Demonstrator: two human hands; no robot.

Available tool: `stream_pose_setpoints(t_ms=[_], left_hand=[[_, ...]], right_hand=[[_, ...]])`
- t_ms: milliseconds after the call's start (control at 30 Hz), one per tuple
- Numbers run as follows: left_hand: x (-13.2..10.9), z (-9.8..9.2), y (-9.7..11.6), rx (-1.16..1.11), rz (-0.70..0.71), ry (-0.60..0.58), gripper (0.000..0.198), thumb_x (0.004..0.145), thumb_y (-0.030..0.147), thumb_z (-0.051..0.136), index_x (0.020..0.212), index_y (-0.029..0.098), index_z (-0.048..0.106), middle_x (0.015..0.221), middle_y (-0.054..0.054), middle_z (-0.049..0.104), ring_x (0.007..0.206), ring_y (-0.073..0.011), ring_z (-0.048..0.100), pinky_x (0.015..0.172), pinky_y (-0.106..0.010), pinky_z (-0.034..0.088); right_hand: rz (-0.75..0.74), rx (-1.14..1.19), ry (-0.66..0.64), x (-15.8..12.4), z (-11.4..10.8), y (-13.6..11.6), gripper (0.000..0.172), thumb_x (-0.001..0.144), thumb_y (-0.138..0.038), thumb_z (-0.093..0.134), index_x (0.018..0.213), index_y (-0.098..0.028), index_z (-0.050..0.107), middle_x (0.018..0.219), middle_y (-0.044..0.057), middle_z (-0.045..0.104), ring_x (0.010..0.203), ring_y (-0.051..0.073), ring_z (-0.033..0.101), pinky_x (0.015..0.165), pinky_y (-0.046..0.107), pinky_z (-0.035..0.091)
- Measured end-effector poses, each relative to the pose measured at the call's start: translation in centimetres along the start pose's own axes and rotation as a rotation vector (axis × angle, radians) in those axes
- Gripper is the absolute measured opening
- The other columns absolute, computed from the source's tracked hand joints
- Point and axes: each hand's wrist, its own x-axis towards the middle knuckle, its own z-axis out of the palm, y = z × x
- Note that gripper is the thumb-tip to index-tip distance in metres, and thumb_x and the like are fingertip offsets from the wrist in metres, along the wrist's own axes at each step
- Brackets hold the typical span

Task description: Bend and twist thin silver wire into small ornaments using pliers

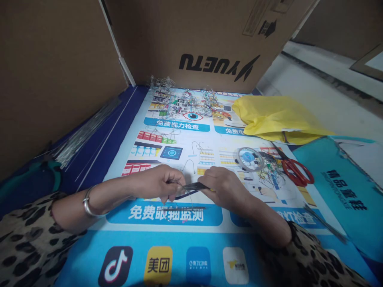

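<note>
– Cardboard (pixel 149 44) stands behind the printed sheet (pixel 143 247) and to its left. Identify the active position.

– Near half of the sheet, close to its centre. Left hand (pixel 168 181): thumb and fingers pinched on a thin wire (pixel 192 199). Right hand (pixel 223 186): closed around a dark tool (pixel 196 186), probably pliers.

– State the progress.

– Partial, judging by the layout. Tangled bunches (pixel 206 99) with coloured bits lie along the sheet's far edge; another tangle (pixel 271 169) lies on its right part, beside the tape roll (pixel 251 169). These appear worked. Loose hooked wires (pixel 189 160) at mid-sheet look only bent, and straight wires (pixel 86 131) off its left side look unworked. Whether the pinched wire is finished cannot be told.

– Specify the pose.

– Both forearms come in from the sheet's near corners and converge over it. Left fingertips meet the tip of the tool, with the wire curving below them. Right hand lies back uppermost, tool pointing toward the sheet's left side.

– List adjacent items.

– Green pliers (pixel 51 164): off the sheet's left side. Red scissors (pixel 297 171): at its right edge. Yellow bag (pixel 278 115): over its far right corner. Teal bag (pixel 341 195): along its right side.
</note>
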Motion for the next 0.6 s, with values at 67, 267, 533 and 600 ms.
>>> stream_pose_setpoints(t_ms=[67, 267, 533, 600], left_hand=[[-0.02, -0.08, -0.03, 0.008, -0.003, -0.008, 0.011, 0.08, 0.025, 0.051, 0.077, 0.017, 0.056, 0.058, 0.004, 0.056, 0.048, -0.0072, 0.051, 0.048, -0.018, 0.041], [-0.1, -0.18, -0.05, 0.021, -0.014, -0.024, 0.011, 0.081, 0.026, 0.05, 0.077, 0.017, 0.056, 0.058, 0.004, 0.057, 0.046, -0.006, 0.05, 0.047, -0.016, 0.039], [-0.16, -0.29, 0.34, -0.092, -0.026, 0.015, 0.014, 0.077, 0.029, 0.054, 0.071, 0.016, 0.055, 0.057, 0.004, 0.055, 0.047, -0.0065, 0.051, 0.047, -0.017, 0.039], [-0.15, -0.32, 0.35, -0.115, -0.022, 0.024, 0.013, 0.076, 0.029, 0.055, 0.072, 0.016, 0.055, 0.057, 0.004, 0.055, 0.048, -0.0069, 0.051, 0.047, -0.018, 0.04]], right_hand=[[-0.009, 0.004, 0.009, 0.0, 0.02, 0.02, 0.028, 0.09, -0.031, 0.042, 0.072, -0.017, 0.057, 0.069, 0.003, 0.055, 0.067, 0.014, 0.045, 0.06, 0.026, 0.027], [-0.003, 0.031, 0.012, -0.06, 0.07, 0.08, 0.033, 0.092, -0.033, 0.038, 0.07, -0.017, 0.057, 0.067, 0.003, 0.055, 0.066, 0.013, 0.045, 0.06, 0.026, 0.028], [0.089, 0.161, 0.026, -0.3, 0.59, 0.24, 0.026, 0.09, -0.034, 0.044, 0.076, -0.018, 0.058, 0.073, 0.003, 0.059, 0.07, 0.013, 0.051, 0.061, 0.023, 0.032], [0.114, 0.168, 0.035, -0.36, 0.71, 0.32, 0.023, 0.088, -0.034, 0.046, 0.078, -0.018, 0.059, 0.074, 0.003, 0.06, 0.071, 0.013, 0.052, 0.062, 0.023, 0.033]])
